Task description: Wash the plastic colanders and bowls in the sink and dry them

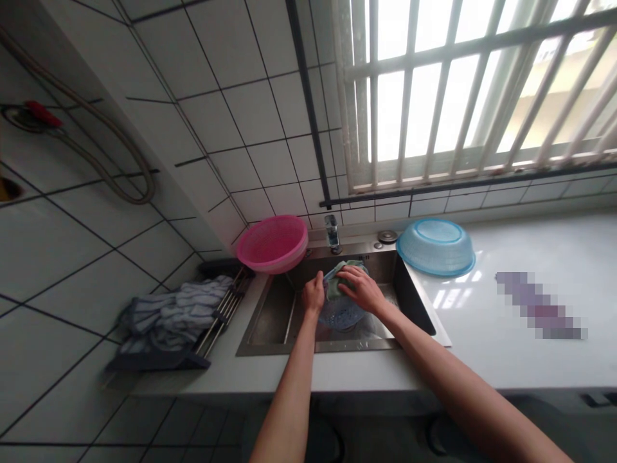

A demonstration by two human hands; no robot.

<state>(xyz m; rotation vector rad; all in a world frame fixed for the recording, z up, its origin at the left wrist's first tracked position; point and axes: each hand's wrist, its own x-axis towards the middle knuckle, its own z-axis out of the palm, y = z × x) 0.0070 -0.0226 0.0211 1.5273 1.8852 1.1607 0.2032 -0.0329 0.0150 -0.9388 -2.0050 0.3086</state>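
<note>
from the head view, a person bends both bare arms over a steel sink (284,349) set into a white desk (226,370). the left hand (313,294) is closed on the near-left rim of a clear bluish bowl (343,316), which is held tilted inside the sink. the right hand (362,287) bends its fingers over a green cloth (332,290), pressing it to the upper part of the bowl — the thumb's exact place is hard to make out.

behind the sink's back edge stands a tap (331,233), with a round metal plug (387,236) to its right. a pink basket (272,247) sits at the sink's back left corner, its mouth up; a blue basin (436,247), bottom up, rests at the back right corner, partly on the desk. farther right, a pixelated patch (540,305) hides whatever lies there.

at left, a striped towel (176,312) lies bunched beside a rack (216,325) of metal bars. a hose (130,196) with a red handle (43,114) loops along the tiled wall (236,83) — and daylight pours through a barred window (436,103) at upper right.
</note>
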